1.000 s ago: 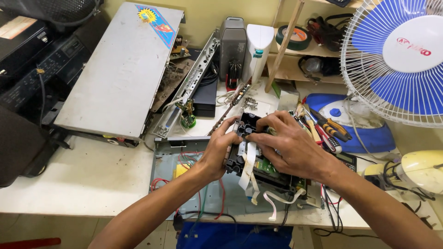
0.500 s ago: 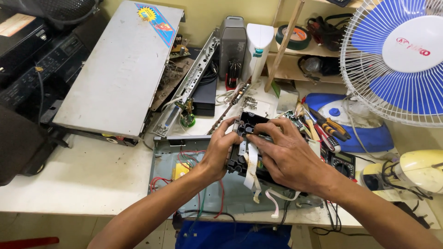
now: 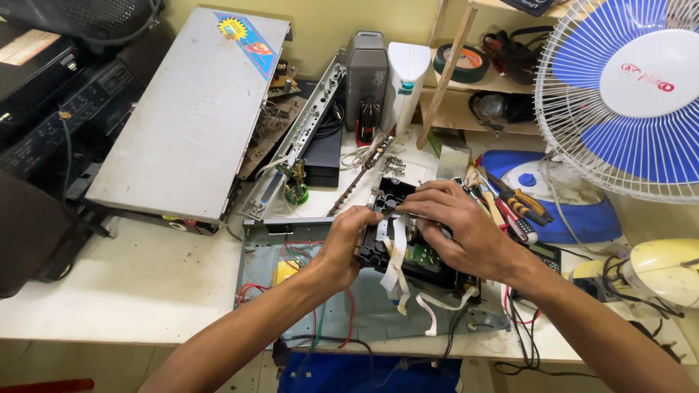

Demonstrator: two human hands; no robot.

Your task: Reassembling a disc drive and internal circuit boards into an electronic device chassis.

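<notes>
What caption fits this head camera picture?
Both hands, left hand and right hand, grip a black disc-drive module above an opened grey chassis.

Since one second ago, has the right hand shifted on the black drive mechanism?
Yes. The right hand has slid left across the black drive mechanism, away from the blue fan base and nearer the left hand.

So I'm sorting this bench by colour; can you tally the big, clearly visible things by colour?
Grey: 2, metal cover; open chassis
Blue and white: 2, fan; clothes iron
Black: 1, drive mechanism held in left hand and right hand
White: 1, bottle
Total: 6
</notes>
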